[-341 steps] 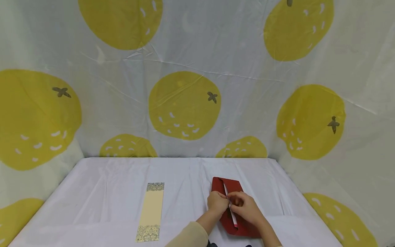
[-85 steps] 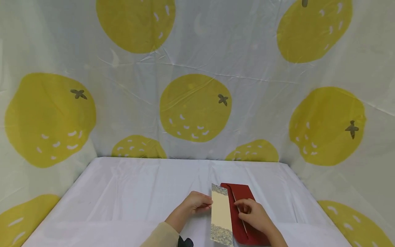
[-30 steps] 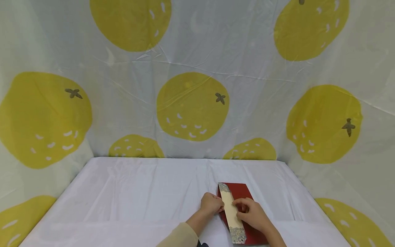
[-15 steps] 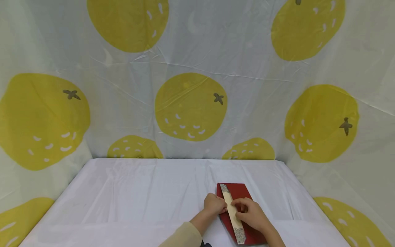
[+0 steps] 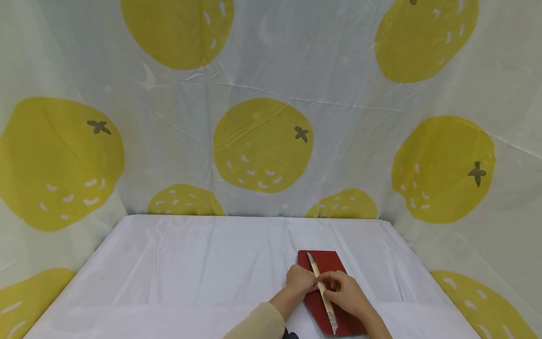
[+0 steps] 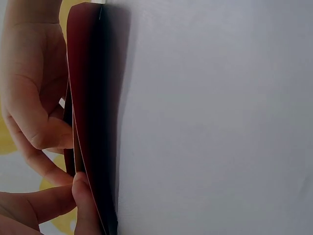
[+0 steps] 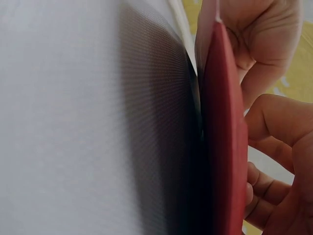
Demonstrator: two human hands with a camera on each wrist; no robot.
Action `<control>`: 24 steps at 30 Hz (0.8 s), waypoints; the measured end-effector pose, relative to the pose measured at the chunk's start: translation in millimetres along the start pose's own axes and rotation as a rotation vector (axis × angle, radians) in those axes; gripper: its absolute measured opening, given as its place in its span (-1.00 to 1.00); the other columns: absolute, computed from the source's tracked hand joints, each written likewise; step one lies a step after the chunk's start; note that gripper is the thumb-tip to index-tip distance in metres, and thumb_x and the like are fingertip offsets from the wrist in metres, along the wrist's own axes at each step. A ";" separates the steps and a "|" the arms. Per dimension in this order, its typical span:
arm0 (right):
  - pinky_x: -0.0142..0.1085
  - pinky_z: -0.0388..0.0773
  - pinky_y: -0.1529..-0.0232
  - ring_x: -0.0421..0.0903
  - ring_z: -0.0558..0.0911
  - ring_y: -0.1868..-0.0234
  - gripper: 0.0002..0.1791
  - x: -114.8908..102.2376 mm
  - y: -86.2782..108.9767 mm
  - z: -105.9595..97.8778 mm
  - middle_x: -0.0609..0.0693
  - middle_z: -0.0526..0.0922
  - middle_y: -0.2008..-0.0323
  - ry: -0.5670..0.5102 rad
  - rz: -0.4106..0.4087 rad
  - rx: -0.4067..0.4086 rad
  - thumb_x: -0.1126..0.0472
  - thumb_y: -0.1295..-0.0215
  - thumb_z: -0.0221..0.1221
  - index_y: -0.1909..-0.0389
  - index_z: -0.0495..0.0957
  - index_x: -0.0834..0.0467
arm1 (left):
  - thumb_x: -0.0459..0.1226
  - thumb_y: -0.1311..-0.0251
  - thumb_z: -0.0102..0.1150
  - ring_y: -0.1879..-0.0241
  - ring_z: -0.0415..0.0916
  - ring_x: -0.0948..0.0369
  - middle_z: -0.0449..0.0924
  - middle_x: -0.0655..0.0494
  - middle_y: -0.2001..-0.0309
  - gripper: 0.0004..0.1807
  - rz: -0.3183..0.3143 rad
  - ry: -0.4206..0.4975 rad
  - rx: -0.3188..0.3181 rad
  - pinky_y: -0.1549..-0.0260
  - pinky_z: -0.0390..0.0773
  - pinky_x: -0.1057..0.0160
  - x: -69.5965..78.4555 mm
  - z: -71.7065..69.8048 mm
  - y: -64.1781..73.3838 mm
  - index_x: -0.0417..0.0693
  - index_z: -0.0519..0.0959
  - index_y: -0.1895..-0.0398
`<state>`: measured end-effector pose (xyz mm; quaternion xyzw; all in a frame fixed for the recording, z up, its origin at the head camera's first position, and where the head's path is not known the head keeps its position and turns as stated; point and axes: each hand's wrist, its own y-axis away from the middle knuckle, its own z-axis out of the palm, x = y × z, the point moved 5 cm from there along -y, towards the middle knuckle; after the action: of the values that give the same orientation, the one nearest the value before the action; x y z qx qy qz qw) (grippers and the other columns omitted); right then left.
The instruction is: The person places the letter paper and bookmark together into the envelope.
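Observation:
A red envelope (image 5: 327, 259) lies toward the right of the white table in the head view. A cream card (image 5: 328, 308) with patterned ends shows as a narrow strip along the envelope's opening; the rest is hidden inside. My left hand (image 5: 301, 278) pinches the card's left edge near its middle. Opposite it, my right hand (image 5: 342, 292) pinches the envelope's opening edge between thumb and index finger. From the left wrist, the envelope (image 6: 80, 44) appears edge-on with its layers parted where both hands' fingers meet. The right wrist view shows the envelope's red side (image 7: 225, 147) close up.
A white cloth covers the table (image 5: 190, 263). Behind and on both sides hangs a pale curtain (image 5: 338, 155) printed with big yellow fruit. Part of a black object (image 5: 292, 335) shows by the left wrist at the bottom edge.
The left hand earlier brought the card from the table's left to the envelope. Over the last second it moves rightward, and less of the card's width shows. The right hand stays at the opening.

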<state>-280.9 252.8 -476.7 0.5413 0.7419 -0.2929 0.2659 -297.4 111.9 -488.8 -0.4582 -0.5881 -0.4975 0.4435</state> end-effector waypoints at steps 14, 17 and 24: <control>-0.37 0.36 0.52 -0.23 0.38 0.50 -0.68 -1.1 0.5 -0.3 -0.05 0.40 0.51 -0.017 0.021 0.010 0.38 0.01 0.32 0.20 0.66 0.03 | -0.62 0.13 0.18 0.75 0.46 0.34 0.46 0.13 0.75 -0.80 0.013 0.038 0.001 0.67 0.55 0.41 -2.8 3.3 1.4 -0.18 0.53 0.68; -0.38 0.37 0.52 -0.23 0.39 0.51 -0.68 -0.9 0.2 -0.2 -0.05 0.40 0.51 -0.009 0.026 0.014 0.39 0.01 0.31 0.19 0.66 0.04 | -0.61 0.14 0.18 0.72 0.49 0.33 0.49 0.11 0.72 -0.81 0.012 0.035 0.001 0.66 0.56 0.41 -3.5 4.0 1.5 -0.20 0.55 0.67; -0.38 0.37 0.53 -0.24 0.38 0.52 -0.67 -2.5 0.9 -0.5 -0.05 0.40 0.51 -0.024 0.012 0.017 0.39 0.01 0.33 0.16 0.66 0.09 | -0.60 0.15 0.17 0.74 0.45 0.35 0.47 0.13 0.72 -0.81 0.029 0.001 0.020 0.68 0.51 0.43 -3.5 4.8 2.4 -0.18 0.57 0.69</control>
<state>-279.4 251.7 -474.7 0.5444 0.7329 -0.3042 0.2720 -294.7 116.6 -492.4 -0.4618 -0.5863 -0.4854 0.4553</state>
